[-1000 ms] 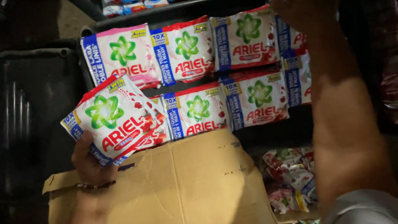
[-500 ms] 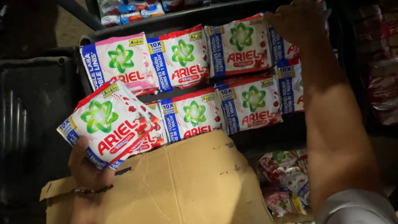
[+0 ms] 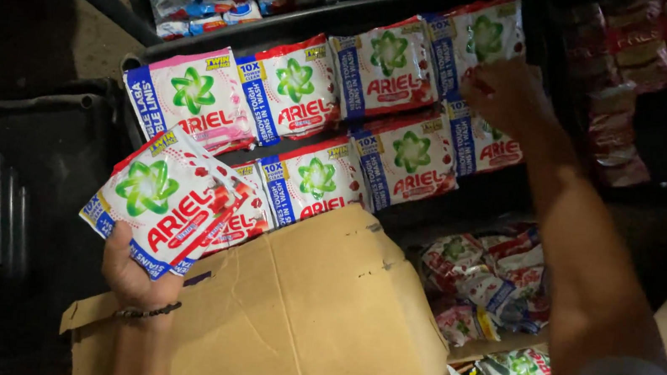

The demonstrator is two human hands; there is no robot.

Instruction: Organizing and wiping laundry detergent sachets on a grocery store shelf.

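Left hand (image 3: 133, 269) grips a fanned stack of sachets (image 3: 171, 201) above a cardboard box (image 3: 291, 326) — right hand (image 3: 506, 94), lower than a second ago, apparently pinches a sachet (image 3: 474, 39) on the rack (image 3: 302, 27).

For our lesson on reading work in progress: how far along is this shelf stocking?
Done: two rows of sachets already stand on the dark rack. In hand: the right hand sets a sachet at the right end of the upper row, and the left hand has its grip on a stack of sachets. Left: that stack, plus more packets in the cardboard box.
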